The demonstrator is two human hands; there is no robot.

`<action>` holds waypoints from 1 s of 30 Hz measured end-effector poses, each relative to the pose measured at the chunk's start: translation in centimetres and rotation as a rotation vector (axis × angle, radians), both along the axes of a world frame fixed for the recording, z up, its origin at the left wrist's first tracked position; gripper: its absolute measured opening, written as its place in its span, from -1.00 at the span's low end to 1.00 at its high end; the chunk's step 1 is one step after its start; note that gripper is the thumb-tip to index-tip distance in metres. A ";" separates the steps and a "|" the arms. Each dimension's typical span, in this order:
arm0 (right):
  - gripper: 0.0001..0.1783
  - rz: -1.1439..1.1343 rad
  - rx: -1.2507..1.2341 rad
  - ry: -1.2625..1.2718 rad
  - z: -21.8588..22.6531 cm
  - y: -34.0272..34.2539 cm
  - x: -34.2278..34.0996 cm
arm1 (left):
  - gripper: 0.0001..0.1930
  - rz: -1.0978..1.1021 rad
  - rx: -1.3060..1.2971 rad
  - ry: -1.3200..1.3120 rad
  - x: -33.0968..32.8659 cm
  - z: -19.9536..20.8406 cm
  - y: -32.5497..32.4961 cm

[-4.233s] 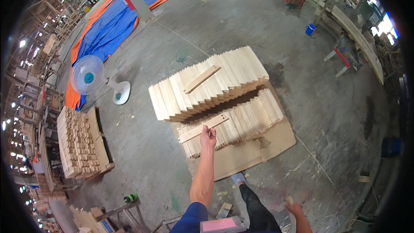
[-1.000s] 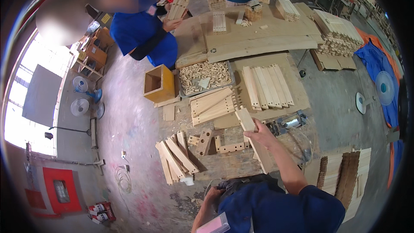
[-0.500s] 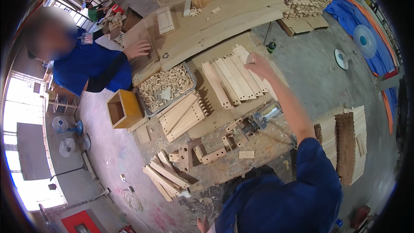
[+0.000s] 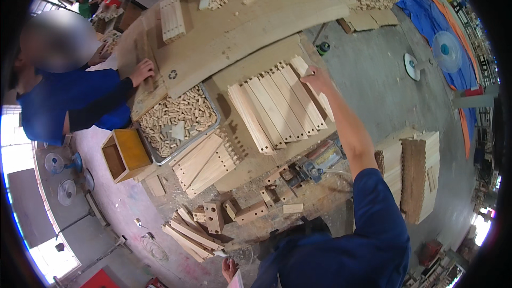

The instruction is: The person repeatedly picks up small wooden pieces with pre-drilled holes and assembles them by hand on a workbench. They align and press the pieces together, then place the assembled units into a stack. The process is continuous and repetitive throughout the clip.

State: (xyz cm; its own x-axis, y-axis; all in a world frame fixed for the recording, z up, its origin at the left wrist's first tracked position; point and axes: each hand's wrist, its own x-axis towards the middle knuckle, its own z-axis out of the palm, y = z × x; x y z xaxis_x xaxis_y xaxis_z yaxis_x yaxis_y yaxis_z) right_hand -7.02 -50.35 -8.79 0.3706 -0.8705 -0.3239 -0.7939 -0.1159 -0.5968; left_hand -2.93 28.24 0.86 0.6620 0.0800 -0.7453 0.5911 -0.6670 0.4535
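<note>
My right hand (image 4: 318, 81) reaches across the bench and is closed on the far end of a pale wooden slat (image 4: 324, 104) at the right of a row. Alongside it lie several more slats (image 4: 269, 109), side by side, with dark holes at their near ends and dowel pegs showing at some far ends. My left hand (image 4: 229, 270) hangs low near the bottom edge, fingers loosely apart, with nothing visible in it. Just above it, a loose pile of slats (image 4: 189, 234) sits at the bench's near left corner.
A metal tray (image 4: 213, 124) of wooden dowels stands left of the slats, beside a yellow wooden box (image 4: 133, 152). Drilled blocks (image 4: 214, 217) and a clamp-like metal device (image 4: 314, 168) line the near side. Across the bench, a co-worker's hand (image 4: 142, 72) rests on cardboard (image 4: 229, 37).
The whole view has shifted, bringing the slat row closer. My right hand stays at the slat's far end. My left hand has risen slightly into view; the co-worker's hand has drawn back left.
</note>
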 end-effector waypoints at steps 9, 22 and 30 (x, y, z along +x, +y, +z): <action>-0.19 -0.093 0.155 0.013 -1.3 -0.1 0.5 | -0.51 -0.016 0.000 0.021 -0.4 -0.1 -2.4; -0.42 -0.071 0.196 -0.102 -1.9 -1.5 -0.4 | -0.36 0.105 -0.044 0.172 -2.8 -0.1 -1.1; -0.56 0.026 0.054 -0.082 -3.1 -2.5 -1.8 | -0.50 0.030 0.018 0.058 -1.3 -0.2 -2.1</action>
